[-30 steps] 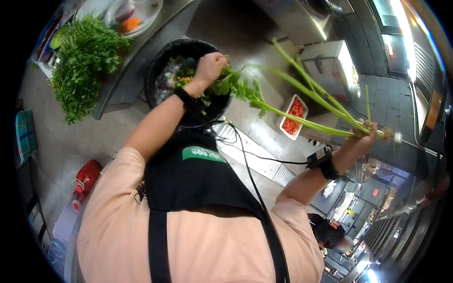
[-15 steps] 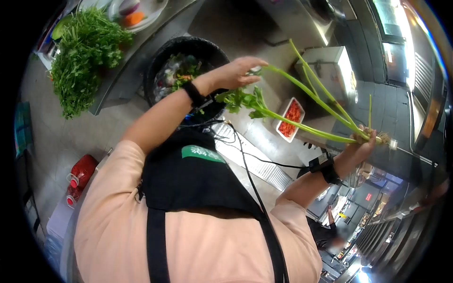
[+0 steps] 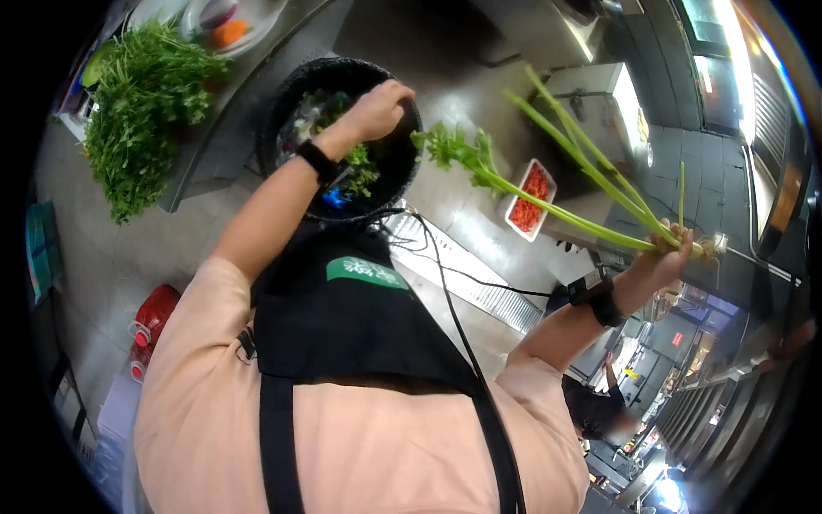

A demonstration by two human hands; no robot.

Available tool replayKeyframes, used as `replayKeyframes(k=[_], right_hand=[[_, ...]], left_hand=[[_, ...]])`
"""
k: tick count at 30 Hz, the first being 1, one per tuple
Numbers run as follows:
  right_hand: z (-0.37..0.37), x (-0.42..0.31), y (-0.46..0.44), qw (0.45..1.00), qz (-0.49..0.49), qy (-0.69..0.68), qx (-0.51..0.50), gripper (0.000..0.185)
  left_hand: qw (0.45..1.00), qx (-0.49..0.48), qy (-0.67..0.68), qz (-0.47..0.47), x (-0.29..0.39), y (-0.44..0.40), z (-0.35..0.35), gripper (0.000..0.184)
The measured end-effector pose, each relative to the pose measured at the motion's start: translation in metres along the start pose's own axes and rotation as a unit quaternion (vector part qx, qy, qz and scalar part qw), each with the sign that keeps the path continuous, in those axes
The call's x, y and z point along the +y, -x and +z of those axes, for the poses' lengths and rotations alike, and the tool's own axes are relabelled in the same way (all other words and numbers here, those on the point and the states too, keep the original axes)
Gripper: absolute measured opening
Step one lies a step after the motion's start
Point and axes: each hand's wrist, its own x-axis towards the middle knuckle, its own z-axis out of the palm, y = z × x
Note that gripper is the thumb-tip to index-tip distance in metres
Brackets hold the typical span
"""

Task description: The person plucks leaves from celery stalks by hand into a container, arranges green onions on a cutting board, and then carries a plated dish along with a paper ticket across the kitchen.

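Observation:
My right hand [image 3: 668, 250] grips a bunch of celery [image 3: 591, 227] near its root end, with fingers wrapped round the stalks. Thin roots stick out past the hand. One long stalk carries a leafy top; the others reach up and left, looking bare at their ends. Over the black-lined trash bin [image 3: 272, 128] is my left hand [image 3: 381, 110], its fingers curled downward, so whatever they may hold is hidden. Inside the bin lie green leaf scraps [image 3: 364, 176] and crumpled plastic.
A heap of leafy greens [image 3: 145, 111] hangs over the counter edge at left, near a plate [image 3: 265, 30] with an orange piece. A white tray of chopped red food [image 3: 531, 201] stands beyond the celery. Red-filled bottles [image 3: 154, 317] are at lower left. Another person [image 3: 591, 407] is at lower right.
My left hand has moved left from the tip of a celery stalk to above the bin. The right hand still grips the celery and has barely moved.

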Motion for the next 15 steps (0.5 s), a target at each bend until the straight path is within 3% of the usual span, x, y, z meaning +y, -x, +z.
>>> replayKeyframes(k=[4,5,7,9,11,15], right_hand=[[0.037,0.0,0.022,0.999,0.023,0.027,0.021,0.022],[0.035,0.001,0.022,0.999,0.045,0.026,0.01,0.021],[0.034,0.005,0.017,0.997,0.069,0.025,0.0,0.021],[0.038,0.013,0.0,0.983,0.095,-0.088,-0.129,0.019],[0.036,0.014,-0.008,0.937,0.148,-0.201,-0.245,0.016],[0.051,0.009,-0.003,0.904,0.151,-0.233,-0.325,0.016]], left_hand=[[0.956,-0.126,0.2,0.172,0.075,-0.002,-0.039,0.029],[0.929,-0.202,0.251,0.182,0.09,-0.002,-0.039,0.031],[0.873,-0.378,0.28,0.125,0.106,-0.004,-0.031,0.038],[0.811,-0.506,0.283,0.073,0.115,-0.007,-0.028,0.04],[0.787,-0.539,0.291,0.068,0.113,-0.005,-0.027,0.038],[0.76,-0.574,0.3,0.061,0.11,-0.001,-0.019,0.037]])
